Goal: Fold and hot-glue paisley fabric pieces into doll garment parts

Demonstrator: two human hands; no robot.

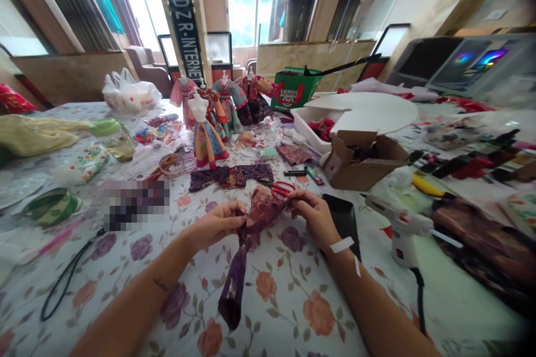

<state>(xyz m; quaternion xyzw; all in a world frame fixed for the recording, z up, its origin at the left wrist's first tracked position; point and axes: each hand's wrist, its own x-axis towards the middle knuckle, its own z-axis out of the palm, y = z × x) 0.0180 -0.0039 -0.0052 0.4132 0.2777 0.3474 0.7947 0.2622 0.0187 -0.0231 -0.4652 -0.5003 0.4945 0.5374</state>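
Observation:
Between my hands, above the flowered tablecloth, a piece of purple and reddish patterned fabric [268,209] is stretched. My left hand [220,223] pinches its left edge between thumb and fingers. At the fabric's right edge, my right hand [310,212] is closed on it with bent fingers. A narrow purple tail of the cloth [234,284] hangs down toward me. Just behind the fabric are red-handled scissors [282,188], partly hidden by it. Farther back lies another strip of dark purple patterned cloth [251,174]. Strips of white tape [341,244] stick to my right wrist.
Small dressed mannequins [203,128] stand at the back middle. To the right are a cardboard box [360,173], a black tray [341,217] and a white glue gun [402,228] with a cord. A green tape roll [52,206] and a jar [115,142] sit left.

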